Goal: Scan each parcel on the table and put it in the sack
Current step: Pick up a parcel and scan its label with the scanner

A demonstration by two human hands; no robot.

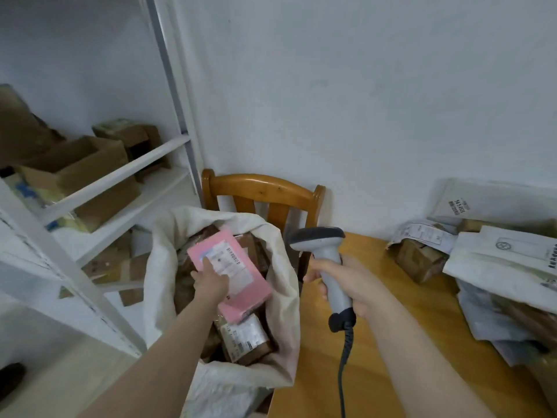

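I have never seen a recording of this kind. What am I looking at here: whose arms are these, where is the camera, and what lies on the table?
No machine is here: a person works with two bare hands. The single picture comes from a camera worn on the person's head, looking forward and down. The left hand holds a pink parcel at the mouth of the white sack, which already contains other parcels. The right hand grips a grey barcode scanner with a cable. On the wooden table lie a brown box and several white mailing bags.
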